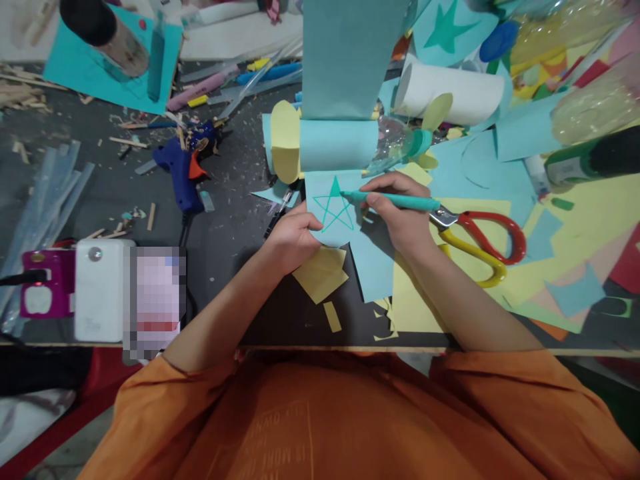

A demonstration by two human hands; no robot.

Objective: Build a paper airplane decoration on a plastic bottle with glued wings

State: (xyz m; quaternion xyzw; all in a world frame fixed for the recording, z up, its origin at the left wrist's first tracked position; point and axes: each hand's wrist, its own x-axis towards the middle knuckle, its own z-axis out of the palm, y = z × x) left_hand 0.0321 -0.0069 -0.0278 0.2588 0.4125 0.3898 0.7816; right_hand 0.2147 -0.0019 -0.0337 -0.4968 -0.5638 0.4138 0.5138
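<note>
My right hand (400, 210) is closed around a teal marker (400, 200), its tip touching a light blue paper panel (345, 230). A star outline (333, 208) is drawn there in green, with its top point filled in. My left hand (295, 237) pinches the panel's lower left edge between thumb and fingers. The panel lies against a plastic bottle (397, 143) wrapped in light blue paper, with yellow rounded paper pieces (286, 141) at its end. Another blue panel (350, 57) extends from the bottle's far side.
Scissors (490, 233) with red and yellow handles lie beside my right wrist. A blue glue gun (183, 173) sits at left, near a phone (157, 293) and a white power bank (103, 290). Paper scraps (575, 287), a white paper tube (450, 93) and a dark-capped can (107, 37) surround the work.
</note>
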